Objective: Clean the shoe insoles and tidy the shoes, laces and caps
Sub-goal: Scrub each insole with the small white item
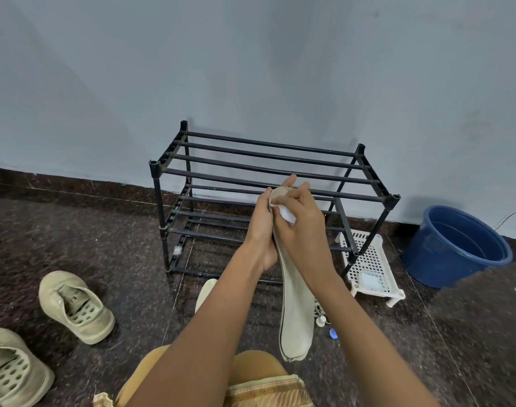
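Observation:
I hold a long beige insole (296, 304) upright in front of me, its heel end hanging down over my knees. My left hand (261, 227) supports the insole's upper part from behind, its fingers stretched up along the back. My right hand (299, 218) pinches a small white wipe (288, 214) and presses it against the insole near its top end. A second beige insole (205, 292) lies on the floor, partly hidden behind my left forearm. Two beige shoes (74, 306) (10, 368) without laces sit on the floor at the left.
A black two-tier shoe rack (268, 168) stands against the wall right behind my hands. A white perforated tray (368, 265) sits to its right, and a blue bucket (456, 248) farther right. White laces (319, 311) and a small blue cap (333, 333) lie on the dark floor.

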Motion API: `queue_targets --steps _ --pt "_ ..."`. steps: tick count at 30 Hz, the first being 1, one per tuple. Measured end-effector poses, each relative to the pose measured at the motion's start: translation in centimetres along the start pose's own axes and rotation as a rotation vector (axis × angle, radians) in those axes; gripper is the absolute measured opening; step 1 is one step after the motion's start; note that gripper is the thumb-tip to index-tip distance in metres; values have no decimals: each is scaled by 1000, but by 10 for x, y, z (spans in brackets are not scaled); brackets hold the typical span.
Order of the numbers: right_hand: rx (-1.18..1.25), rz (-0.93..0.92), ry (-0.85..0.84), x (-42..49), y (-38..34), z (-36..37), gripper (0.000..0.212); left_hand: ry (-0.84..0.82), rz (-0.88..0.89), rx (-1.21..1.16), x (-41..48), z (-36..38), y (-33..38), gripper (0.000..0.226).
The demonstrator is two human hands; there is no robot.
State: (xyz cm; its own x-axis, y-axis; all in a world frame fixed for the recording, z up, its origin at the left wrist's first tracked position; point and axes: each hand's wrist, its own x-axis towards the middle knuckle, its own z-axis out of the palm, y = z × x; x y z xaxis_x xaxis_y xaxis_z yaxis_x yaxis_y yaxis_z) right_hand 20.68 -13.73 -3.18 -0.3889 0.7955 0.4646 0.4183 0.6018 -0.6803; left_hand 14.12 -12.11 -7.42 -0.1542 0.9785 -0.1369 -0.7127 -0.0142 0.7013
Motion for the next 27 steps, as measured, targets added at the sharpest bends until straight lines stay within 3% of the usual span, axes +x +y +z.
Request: queue_targets --steps 5,10,16,25,27 --pt "-46 -69 -62 3 20 -6 19 5 4 1 3 0 -2 50" --pt "-109 -79 105 13 18 1 17 -28 8 53 1 0 -1 46" --pt "-50 -83 11 10 15 10 18 -9 62 3 1 -4 6 58" --pt "-75 -116 -67 10 20 9 20 -27 65 -18 6 -8 3 53" --pt "-99 -132 -13 16 20 9 20 -21 33 -26 6 -7 1 54"
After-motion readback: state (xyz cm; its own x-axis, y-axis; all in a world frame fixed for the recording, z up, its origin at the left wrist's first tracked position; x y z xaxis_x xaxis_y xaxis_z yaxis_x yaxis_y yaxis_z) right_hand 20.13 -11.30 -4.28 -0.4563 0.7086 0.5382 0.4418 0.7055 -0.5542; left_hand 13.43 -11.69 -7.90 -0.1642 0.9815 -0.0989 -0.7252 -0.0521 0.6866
